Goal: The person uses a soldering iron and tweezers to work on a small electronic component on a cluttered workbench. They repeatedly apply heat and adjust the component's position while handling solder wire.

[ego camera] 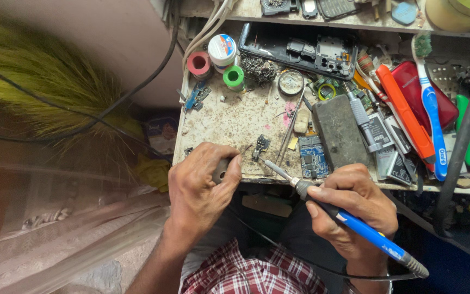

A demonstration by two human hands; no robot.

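Note:
My right hand [354,204] grips a blue-handled soldering iron [354,223], its metal tip [272,166] pointing up-left over the front edge of the stained workbench [235,117]. Just beyond the tip lies a small dark component [260,146]. My left hand [202,188] is curled around a small dark grey object [221,170] at the bench's front edge; most of that object is hidden by the fingers. A blue circuit board [312,155] lies right of the iron's tip.
The bench is crowded: a dark block [337,130], an opened phone frame [300,51], tape rolls [199,63], a white tin [222,50], a blue toothbrush [431,106], an orange tool [406,111], batteries [390,149]. A broom [44,76] and cables hang left.

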